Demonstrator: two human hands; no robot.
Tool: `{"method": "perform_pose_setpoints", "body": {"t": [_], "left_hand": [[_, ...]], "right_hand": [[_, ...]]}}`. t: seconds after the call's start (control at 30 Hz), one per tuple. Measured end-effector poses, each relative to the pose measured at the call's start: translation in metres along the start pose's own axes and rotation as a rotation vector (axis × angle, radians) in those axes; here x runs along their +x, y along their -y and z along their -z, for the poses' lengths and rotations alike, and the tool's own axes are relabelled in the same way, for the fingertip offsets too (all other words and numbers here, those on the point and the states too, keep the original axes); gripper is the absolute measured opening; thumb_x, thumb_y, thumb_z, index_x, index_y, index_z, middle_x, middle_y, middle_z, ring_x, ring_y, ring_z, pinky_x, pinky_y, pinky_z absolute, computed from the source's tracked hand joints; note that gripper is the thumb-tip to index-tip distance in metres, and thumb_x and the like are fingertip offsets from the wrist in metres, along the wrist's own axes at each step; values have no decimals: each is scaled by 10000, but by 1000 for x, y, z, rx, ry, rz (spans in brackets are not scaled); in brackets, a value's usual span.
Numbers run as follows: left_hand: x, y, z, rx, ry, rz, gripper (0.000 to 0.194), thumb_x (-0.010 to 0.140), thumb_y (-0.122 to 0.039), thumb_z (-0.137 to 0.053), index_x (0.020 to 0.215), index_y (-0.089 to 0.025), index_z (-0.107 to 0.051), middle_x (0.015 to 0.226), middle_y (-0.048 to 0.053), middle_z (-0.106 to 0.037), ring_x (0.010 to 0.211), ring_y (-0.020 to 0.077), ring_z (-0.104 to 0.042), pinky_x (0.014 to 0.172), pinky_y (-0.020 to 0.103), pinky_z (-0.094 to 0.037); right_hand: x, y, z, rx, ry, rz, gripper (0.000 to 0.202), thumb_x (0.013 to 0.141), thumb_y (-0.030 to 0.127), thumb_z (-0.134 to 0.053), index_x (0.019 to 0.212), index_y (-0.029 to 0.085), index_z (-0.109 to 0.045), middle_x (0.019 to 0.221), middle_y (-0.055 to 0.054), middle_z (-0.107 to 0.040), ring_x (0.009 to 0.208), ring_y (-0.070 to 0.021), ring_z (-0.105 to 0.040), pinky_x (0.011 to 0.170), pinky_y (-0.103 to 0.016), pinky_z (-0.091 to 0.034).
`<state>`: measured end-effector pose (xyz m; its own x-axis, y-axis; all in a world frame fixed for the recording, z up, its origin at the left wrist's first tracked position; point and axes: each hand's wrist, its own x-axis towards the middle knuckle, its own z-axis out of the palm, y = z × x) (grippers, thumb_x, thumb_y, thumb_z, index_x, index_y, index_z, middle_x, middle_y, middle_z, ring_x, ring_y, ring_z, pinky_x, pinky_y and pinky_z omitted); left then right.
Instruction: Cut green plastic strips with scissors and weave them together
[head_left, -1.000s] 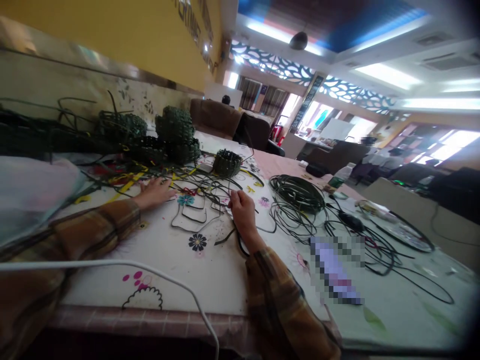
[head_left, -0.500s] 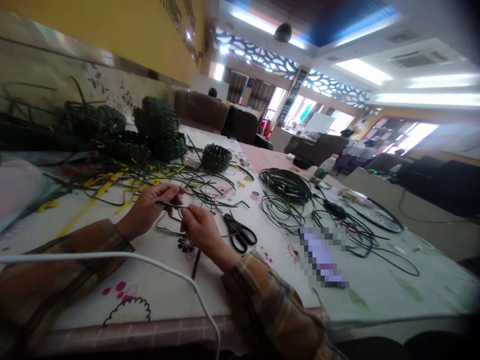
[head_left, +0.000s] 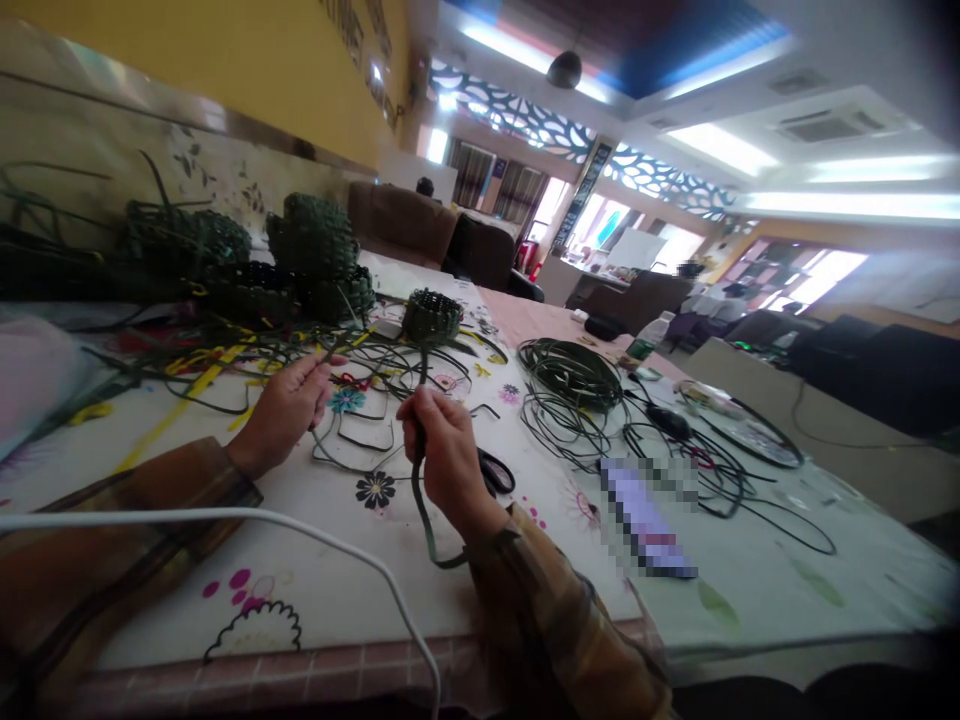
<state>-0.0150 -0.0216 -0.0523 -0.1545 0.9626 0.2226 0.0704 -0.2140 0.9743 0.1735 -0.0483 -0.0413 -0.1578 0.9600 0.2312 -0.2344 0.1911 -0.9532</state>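
Observation:
My right hand (head_left: 444,452) is closed around a dark green flat strip (head_left: 421,520) that runs up past the fingers and curls down toward the table edge. My left hand (head_left: 289,403) pinches the end of another dark strip (head_left: 330,352) among the loose strips on the flowered tablecloth (head_left: 352,560). Black scissors (head_left: 496,470) lie just right of my right hand, partly hidden behind it. A small woven green basket (head_left: 431,315) stands beyond both hands.
Several woven green baskets (head_left: 315,255) are stacked at the back left, with yellow and green strips (head_left: 210,365) scattered in front. A coil of dark cord (head_left: 574,372) and tangled cables (head_left: 712,470) lie to the right. A white cable (head_left: 225,518) crosses the near edge.
The hands have moved apart. My right hand turned upright with a strip gripped in it and now covers part of the scissors. My left hand shifted back toward the strip pile.

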Motion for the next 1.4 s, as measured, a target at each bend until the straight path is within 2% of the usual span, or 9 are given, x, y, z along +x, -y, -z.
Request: {"method": "perform_pose_setpoints", "body": {"t": [0.13, 0.23, 0.37, 0.57, 0.73, 0.93, 1.07, 1.17, 1.4], "left_hand": [[5, -9, 6, -102, -112, 13, 151, 938, -313, -521, 958, -173, -574, 554, -73, -295, 442, 67, -249, 378, 158, -203], [9, -16, 13, -128, -145, 41, 144, 957, -284, -494, 875, -173, -538, 556, -71, -290, 446, 61, -249, 389, 149, -218], [3, -13, 5, -115, 0, 129, 141, 933, -275, -518, 838, -171, -530, 604, -48, -411, 440, 51, -322, 400, 151, -262], [-31, 5, -30, -94, 158, 214, 189, 838, -358, -636, 823, -174, -593, 550, -44, -385, 411, 65, -282, 366, 173, -191], [-49, 6, -40, -131, 258, 186, 328, 728, -375, -763, 948, -202, -591, 573, -64, -396, 416, 69, -294, 368, 186, -199], [-46, 7, -34, -140, 246, 263, 520, 779, -587, -672, 564, -183, -424, 504, -47, -310, 420, 60, -269, 383, 194, -208], [-33, 8, -28, -314, 147, 341, 385, 809, -498, -692, 699, -162, -539, 550, -80, -255, 409, 41, -197, 368, 166, -168], [-26, 6, -24, -395, 130, 392, 295, 857, -417, -663, 948, -137, -651, 580, -93, -225, 402, 34, -150, 357, 145, -135], [-31, 8, -26, -476, 266, 523, 286, 887, -401, -642, 961, -126, -662, 581, -96, -206, 402, 32, -153, 337, 126, -143]], "right_hand": [[7, 15, 12, 224, -51, -34, 358, 877, 529, -601, 788, 183, -572, 505, 74, -466, 343, -45, -306, 316, -176, -172], [19, 18, 25, 316, -123, -28, 276, 869, 445, -648, 825, 196, -537, 609, 60, -566, 363, -51, -449, 308, -159, -310], [31, 8, 31, 385, -263, -126, 247, 855, 318, -699, 824, 200, -485, 628, 55, -591, 513, -117, -658, 438, -189, -526], [22, -18, 7, 461, -226, -213, 254, 871, 318, -685, 789, 185, -486, 622, 20, -618, 606, -165, -719, 536, -239, -592], [7, -34, -8, 368, -220, -194, 304, 817, 398, -721, 726, 174, -537, 620, 38, -580, 520, -90, -595, 491, -199, -544], [-3, -39, -13, 104, -61, -172, 301, 838, 470, -642, 774, 177, -611, 566, 63, -474, 448, -71, -436, 384, -177, -435], [1, -33, -6, 9, -85, -24, 247, 873, 433, -613, 969, 206, -613, 612, 75, -478, 455, -72, -455, 399, -176, -441], [9, -30, 2, 11, -131, 60, 211, 863, 402, -626, 924, 200, -607, 612, 77, -486, 456, -64, -459, 421, -174, -454], [8, -35, -1, 27, -87, -16, 184, 814, 346, -638, 784, 173, -584, 646, 30, -614, 466, -103, -588, 447, -228, -514]]}}
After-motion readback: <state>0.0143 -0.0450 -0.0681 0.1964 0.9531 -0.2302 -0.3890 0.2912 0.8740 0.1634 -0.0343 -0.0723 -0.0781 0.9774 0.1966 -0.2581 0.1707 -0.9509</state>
